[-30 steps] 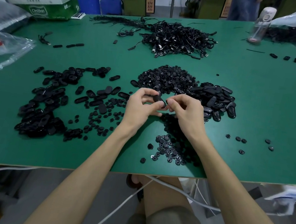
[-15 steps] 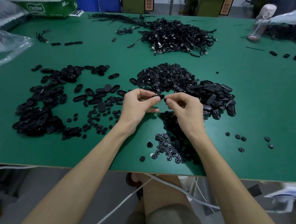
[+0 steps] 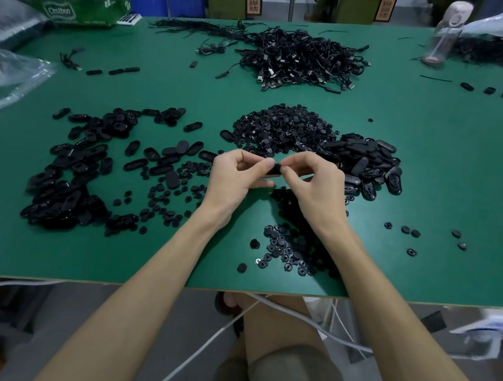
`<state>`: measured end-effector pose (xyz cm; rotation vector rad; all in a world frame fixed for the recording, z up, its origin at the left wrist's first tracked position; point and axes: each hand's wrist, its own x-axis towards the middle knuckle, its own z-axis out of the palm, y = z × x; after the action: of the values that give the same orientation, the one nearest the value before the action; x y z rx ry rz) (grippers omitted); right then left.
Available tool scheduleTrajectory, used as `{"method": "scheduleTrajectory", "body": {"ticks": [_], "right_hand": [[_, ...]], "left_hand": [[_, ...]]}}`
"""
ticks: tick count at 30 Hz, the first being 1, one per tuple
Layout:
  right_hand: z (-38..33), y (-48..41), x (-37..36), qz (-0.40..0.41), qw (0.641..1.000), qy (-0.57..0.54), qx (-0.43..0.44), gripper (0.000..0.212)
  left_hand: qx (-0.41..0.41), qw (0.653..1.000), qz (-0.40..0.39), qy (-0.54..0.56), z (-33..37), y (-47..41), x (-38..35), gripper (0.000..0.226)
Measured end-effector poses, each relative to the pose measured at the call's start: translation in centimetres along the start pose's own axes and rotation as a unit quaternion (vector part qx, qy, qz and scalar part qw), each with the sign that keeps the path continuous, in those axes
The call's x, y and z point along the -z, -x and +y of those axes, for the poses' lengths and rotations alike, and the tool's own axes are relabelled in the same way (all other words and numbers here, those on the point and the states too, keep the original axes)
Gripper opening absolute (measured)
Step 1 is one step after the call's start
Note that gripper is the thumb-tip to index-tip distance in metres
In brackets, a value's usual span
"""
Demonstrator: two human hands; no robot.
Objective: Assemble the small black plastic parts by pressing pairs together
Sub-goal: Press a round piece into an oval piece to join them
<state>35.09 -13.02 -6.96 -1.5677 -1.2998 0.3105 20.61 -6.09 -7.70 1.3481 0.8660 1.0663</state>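
1. Left hand (image 3: 236, 178) and right hand (image 3: 312, 182) meet above the green table (image 3: 436, 182), fingertips pinched on one small black oval plastic part (image 3: 273, 169), likely so opposing thumbs can press the pair shut.
2. Loose heaps of black parts (image 3: 283, 130) lie within reach behind the hands.
3. Versus half a second ago: pinch looks tighter, hands barely shifted.

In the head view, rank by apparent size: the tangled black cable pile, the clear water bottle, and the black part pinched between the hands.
1. Tangled black cable pile
2. Clear water bottle, though it stands farthest away
3. Pinched black part, mostly hidden by fingers
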Motion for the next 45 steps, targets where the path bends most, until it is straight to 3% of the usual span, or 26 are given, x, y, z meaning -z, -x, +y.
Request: {"method": "scheduleTrajectory", "body": {"ticks": [20, 24, 35, 45], "right_hand": [[0.24, 0.03, -0.14, 0.023, 0.999, 0.033, 0.033, 0.004], [0.33, -0.12, -0.19, 0.036, 0.998, 0.047, 0.033, 0.012], [0.44, -0.02, -0.06, 0.018, 0.999, -0.045, -0.006, 0.005], [0.13, 0.05, 0.11, 0.000, 0.999, -0.050, -0.011, 0.005]], "left_hand": [[-0.001, 0.999, -0.039, -0.004, 0.43, 0.36, 0.16, 0.022], [-0.008, 0.999, -0.045, 0.014, 0.49, 0.36, 0.15, 0.026], [-0.034, 0.996, -0.072, -0.031, 0.11, 0.40, 0.02, 0.020], [-0.029, 0.997, -0.056, -0.034, -0.12, 0.19, 0.17, 0.018]]}}
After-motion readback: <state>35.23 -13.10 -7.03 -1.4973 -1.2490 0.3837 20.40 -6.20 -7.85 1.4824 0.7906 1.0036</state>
